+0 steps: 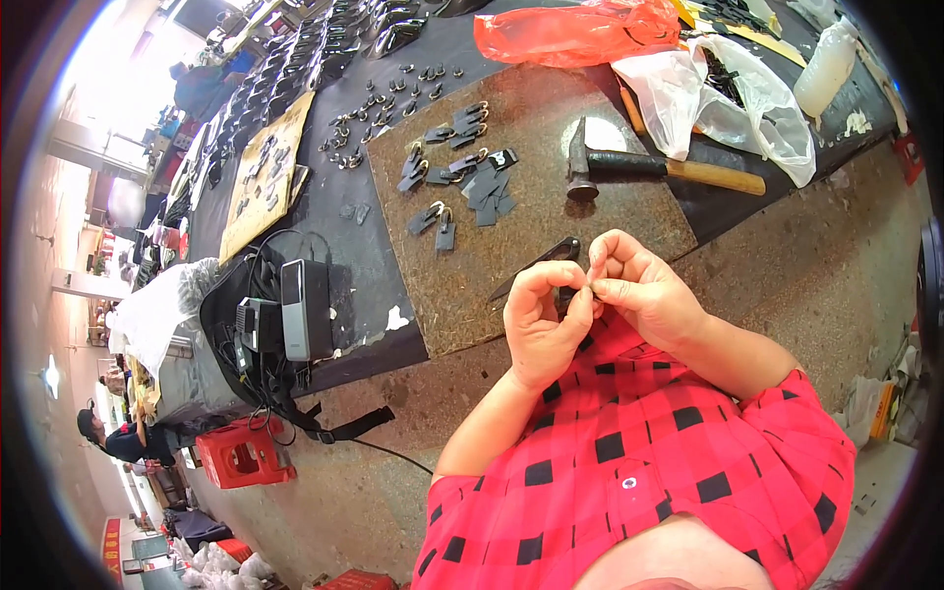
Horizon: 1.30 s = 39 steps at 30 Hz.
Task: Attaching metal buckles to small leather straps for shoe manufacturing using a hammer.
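Observation:
My left hand [546, 323] and my right hand [644, 290] meet over the near edge of a brown stone slab [433, 305]. Thumbs and fingertips are pinched together on a small dark piece, mostly hidden between them; its kind does not show. Beside my left hand lies a pair of black scissors [551, 258], partly covered by it. Farther up the slab are several black tabs with metal rings [470, 128] and a loose pile of flat dark strips [487, 192]. A hammer [678, 169] with a black and wooden handle rests at the slab's right.
Behind the slab sit a red plastic bag [580, 34] and a white bag [772, 108] of black pieces. To the left are a black strap bag with a grey power bank [306, 310] and a tan board [264, 182] of small parts. A red stool [241, 454] stands on the floor.

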Tool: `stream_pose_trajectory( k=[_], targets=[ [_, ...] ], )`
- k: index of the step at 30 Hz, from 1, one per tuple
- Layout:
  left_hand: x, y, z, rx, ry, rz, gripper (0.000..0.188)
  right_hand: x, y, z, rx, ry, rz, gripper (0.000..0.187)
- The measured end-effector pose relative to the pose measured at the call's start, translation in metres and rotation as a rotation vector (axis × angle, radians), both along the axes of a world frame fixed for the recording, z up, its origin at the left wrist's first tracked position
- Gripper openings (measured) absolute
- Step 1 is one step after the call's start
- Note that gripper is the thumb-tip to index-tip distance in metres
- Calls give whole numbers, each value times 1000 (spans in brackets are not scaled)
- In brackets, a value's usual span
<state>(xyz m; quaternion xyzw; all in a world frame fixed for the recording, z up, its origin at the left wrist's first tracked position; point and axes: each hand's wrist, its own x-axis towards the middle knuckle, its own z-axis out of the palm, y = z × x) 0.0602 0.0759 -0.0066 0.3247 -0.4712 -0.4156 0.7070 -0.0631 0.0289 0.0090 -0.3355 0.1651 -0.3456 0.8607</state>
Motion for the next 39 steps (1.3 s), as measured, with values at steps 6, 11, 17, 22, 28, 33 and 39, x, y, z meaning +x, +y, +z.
stream_pose_trajectory(
  k=[6,11,17,22,28,33,39],
  targets=[
    [-1,1,-5,84,164,-87,31,-3,6,3,-243,155,-89,21],
    [-7,-1,-3,90,109,-75,31,-11,6,3,-420,224,-122,22],
    [-20,-15,-6,86,-168,-61,31,-31,-12,1,-545,477,-251,22],
    [-35,-55,10,-28,-678,29,22,-70,-52,2,-525,504,-145,20],
    [-50,-76,5,-30,-799,71,25,-87,-71,3,-1244,1004,-276,9],
    [-54,-81,4,-59,-924,120,25,-94,-72,-5,-1419,1066,-342,7],
    [-57,-82,3,43,-881,56,26,-95,-66,-30,-1069,771,-454,8]
  ],
)
